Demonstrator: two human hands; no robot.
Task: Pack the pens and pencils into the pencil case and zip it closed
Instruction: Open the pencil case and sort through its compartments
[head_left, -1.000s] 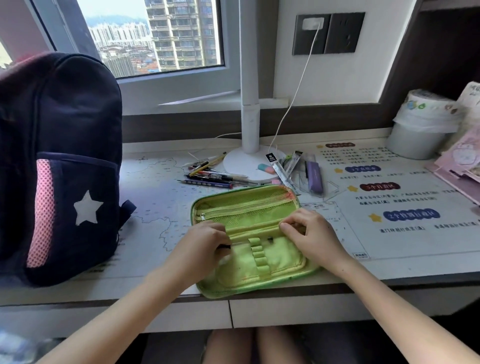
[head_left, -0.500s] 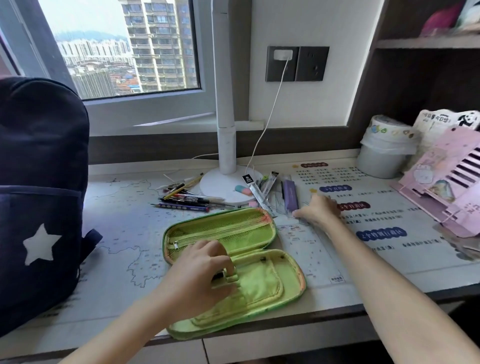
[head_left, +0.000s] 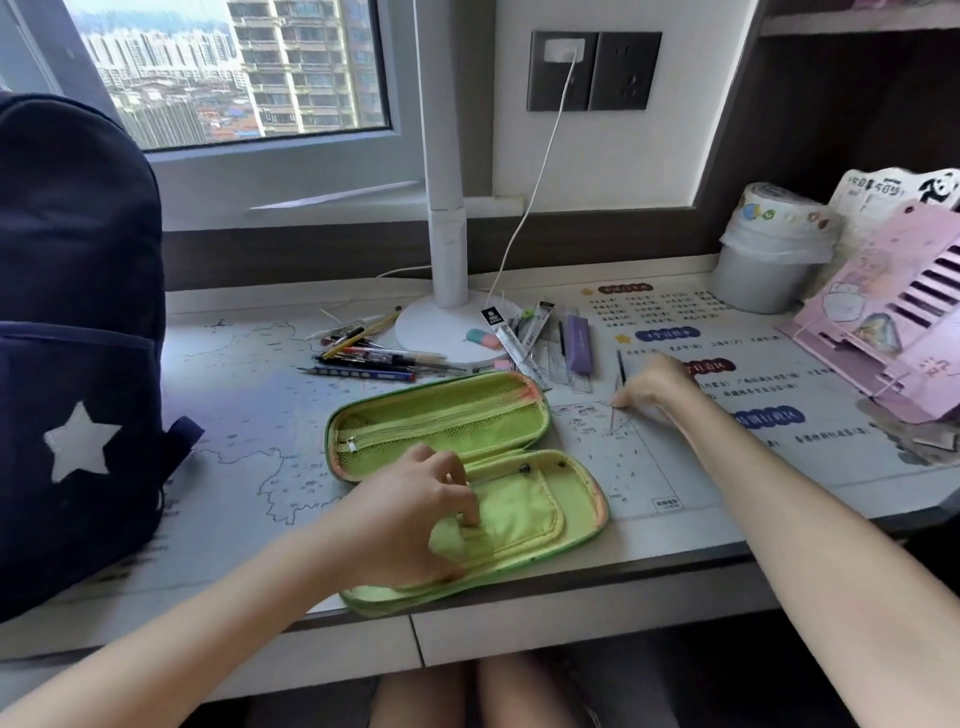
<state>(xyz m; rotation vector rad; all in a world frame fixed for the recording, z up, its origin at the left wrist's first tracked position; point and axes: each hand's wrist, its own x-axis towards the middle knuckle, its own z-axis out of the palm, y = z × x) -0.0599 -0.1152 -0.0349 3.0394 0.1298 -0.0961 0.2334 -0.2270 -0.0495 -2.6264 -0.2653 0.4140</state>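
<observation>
Right hand (head_left: 657, 387): it has left the pencil case (head_left: 441, 415) and reached right to a thin dark pen (head_left: 620, 366); whether it grips the pen cannot be told.
Left hand (head_left: 410, 514): stays bent-fingered on the case's inner flap; a pinch cannot be told.
Case: lies open, with the loose pens (head_left: 363, 358) behind it.
Meaning: it is likely fetching the next pen.

Left hand (head_left: 415, 514) curled, fingertips pressing down — right hand (head_left: 652, 387) stretched forward, fingers bent.
</observation>
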